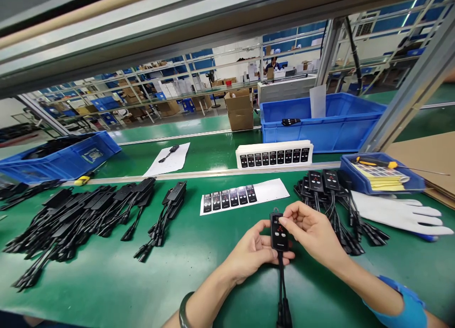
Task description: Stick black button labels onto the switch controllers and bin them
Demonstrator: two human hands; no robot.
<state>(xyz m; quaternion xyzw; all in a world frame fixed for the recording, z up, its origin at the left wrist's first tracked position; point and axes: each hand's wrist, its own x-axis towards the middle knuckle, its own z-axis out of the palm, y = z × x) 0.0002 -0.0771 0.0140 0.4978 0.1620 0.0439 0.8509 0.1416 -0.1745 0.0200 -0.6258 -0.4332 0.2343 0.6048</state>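
A black controller box [279, 242] with a hanging loop on top and cables with plugs below lies in my left hand [250, 252], whose fingers wrap under and around its sides. On its face is a label with red marks and two pale buttons. The thumb and fingertips of my right hand [313, 228] press on the upper part of that label. Just beyond lies a white sheet of black labels [233, 197], part of it bare backing. Labelled controllers [323, 182] are piled to the right of my right hand.
Many black controllers [95, 205] lie in rows on the left. A folded stack of label sheets [275, 155] stands behind. Blue bins [320, 129] stand at the back; a small blue tray [382, 174] carries a screwdriver [377, 162]. White gloves [401, 213] lie on the right.
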